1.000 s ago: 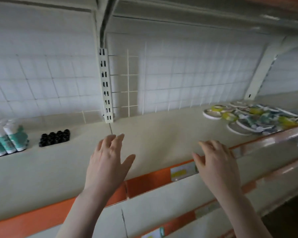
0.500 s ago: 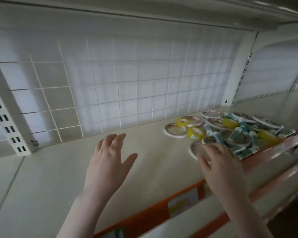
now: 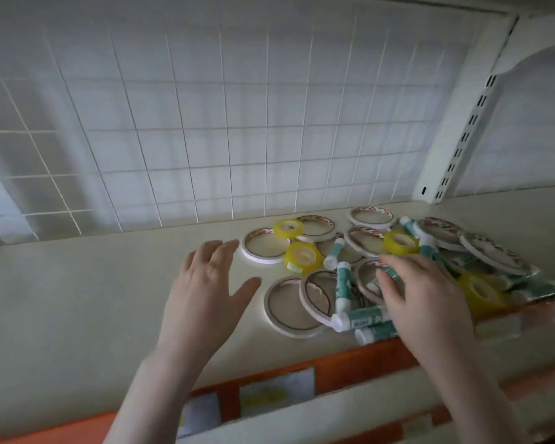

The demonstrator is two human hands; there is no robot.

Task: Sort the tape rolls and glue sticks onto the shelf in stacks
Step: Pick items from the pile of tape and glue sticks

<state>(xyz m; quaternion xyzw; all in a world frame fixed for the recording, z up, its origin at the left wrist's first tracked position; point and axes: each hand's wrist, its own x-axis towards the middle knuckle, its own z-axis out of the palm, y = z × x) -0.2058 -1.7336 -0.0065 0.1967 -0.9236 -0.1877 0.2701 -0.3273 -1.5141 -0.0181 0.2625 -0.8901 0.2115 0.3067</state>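
1. A mixed heap of tape rolls and glue sticks is seen lying unsorted on the cream shelf, towards its right end.
2. The left hand is held flat over bare shelf, fingers spread, just left of the heap, nothing gripped.
3. The right hand is laid over the heap with fingers extended; whether a glue stick is touched beneath them cannot be told.
4. A white wire grid is fixed behind.
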